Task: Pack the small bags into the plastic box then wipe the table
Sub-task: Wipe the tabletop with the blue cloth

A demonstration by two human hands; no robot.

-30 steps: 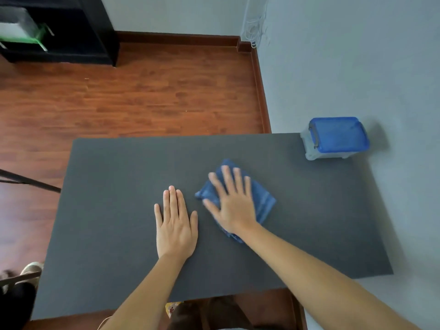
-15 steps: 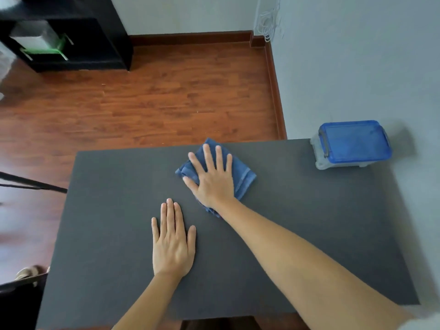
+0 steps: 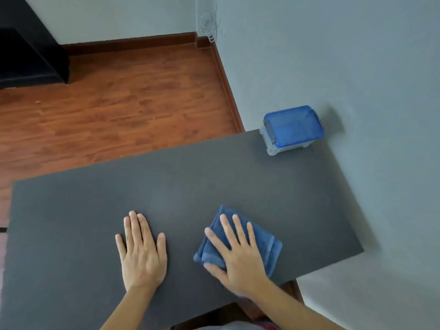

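Note:
A folded blue cloth (image 3: 266, 244) lies near the front right of the dark grey table (image 3: 181, 186). My right hand (image 3: 235, 256) presses flat on the cloth with fingers spread. My left hand (image 3: 141, 253) rests palm down on the bare table to the left of the cloth, holding nothing. The clear plastic box (image 3: 291, 129) with its blue lid closed stands at the table's far right corner against the wall. No small bags are visible outside the box.
A grey wall (image 3: 357, 67) runs along the table's right side. Beyond the far edge is a wooden floor (image 3: 119, 103), with black furniture (image 3: 28, 55) at the far left. The table's front edge is close under my forearms.
My right hand has dragged the cloth from the table's far middle back toward the front right. My left hand stays flat in place. The view has shifted.

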